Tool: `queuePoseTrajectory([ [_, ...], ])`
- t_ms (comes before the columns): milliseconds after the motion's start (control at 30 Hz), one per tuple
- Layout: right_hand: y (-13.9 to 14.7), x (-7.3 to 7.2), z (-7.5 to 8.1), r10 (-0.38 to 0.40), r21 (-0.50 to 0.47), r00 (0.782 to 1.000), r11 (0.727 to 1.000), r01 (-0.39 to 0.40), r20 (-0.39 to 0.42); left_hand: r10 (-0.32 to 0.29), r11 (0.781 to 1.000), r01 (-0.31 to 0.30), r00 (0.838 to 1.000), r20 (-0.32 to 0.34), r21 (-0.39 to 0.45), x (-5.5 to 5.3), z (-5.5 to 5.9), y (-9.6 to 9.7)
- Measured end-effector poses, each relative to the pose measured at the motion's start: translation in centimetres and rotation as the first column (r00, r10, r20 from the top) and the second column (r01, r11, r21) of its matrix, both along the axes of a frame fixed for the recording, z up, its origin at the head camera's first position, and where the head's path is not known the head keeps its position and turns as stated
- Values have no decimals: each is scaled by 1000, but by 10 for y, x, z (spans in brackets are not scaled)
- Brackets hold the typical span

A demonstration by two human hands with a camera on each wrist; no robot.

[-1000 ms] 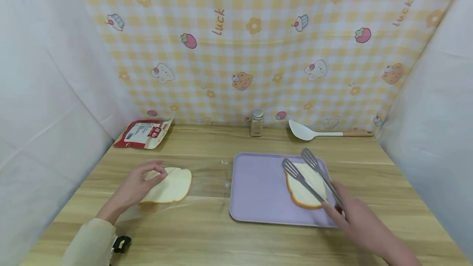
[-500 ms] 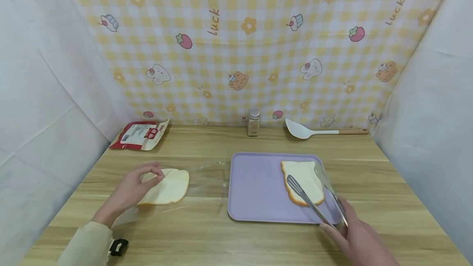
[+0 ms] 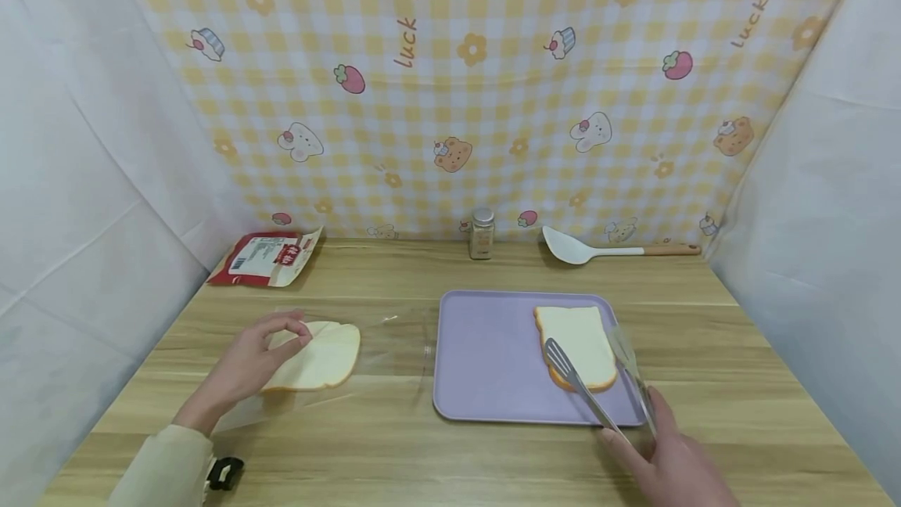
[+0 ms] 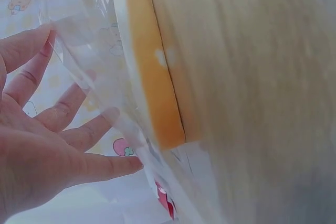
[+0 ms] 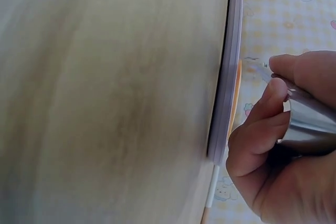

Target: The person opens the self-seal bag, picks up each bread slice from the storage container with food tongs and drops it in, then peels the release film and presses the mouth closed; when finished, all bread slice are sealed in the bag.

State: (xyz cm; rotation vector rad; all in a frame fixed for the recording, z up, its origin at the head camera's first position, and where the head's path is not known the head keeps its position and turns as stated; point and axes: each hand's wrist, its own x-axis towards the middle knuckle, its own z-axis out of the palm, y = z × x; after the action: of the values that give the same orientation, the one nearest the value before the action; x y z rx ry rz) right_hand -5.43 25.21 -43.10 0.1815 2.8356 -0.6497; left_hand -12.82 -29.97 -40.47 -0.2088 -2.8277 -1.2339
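My left hand (image 3: 242, 362) pinches the edge of a clear plastic bag (image 4: 79, 51) between thumb and index finger, the other fingers spread against the film. Inside the bag a bread slice (image 3: 331, 354) lies flat on the left of the table, partly behind the hand in the head view. A second bread slice (image 3: 580, 343) lies on the right half of a purple tray (image 3: 486, 358). My right hand (image 3: 672, 456) grips metal tongs (image 3: 587, 397). Their slotted ends stand apart: one over the slice's left edge, the other just beyond its right edge.
Along the back of the wooden table (image 3: 394, 452) are a red and white food packet (image 3: 267, 258), a small jar with a silver lid (image 3: 482, 233) and a white spatula (image 3: 573, 247) with a wooden handle. Cloth walls enclose three sides.
The tongs have spread wider and drawn back toward me with my right hand, their ends no longer both over the slice. The slice has turned slightly. My left hand keeps its pinch.
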Motion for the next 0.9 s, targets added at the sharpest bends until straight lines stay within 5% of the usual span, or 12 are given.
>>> queuePoseTrajectory([
  [900, -8, -10, -2, 64, 15, 997, 998, -65, 35, 1, 1000, 0, 1000, -10, 5, 2, 1, 2],
])
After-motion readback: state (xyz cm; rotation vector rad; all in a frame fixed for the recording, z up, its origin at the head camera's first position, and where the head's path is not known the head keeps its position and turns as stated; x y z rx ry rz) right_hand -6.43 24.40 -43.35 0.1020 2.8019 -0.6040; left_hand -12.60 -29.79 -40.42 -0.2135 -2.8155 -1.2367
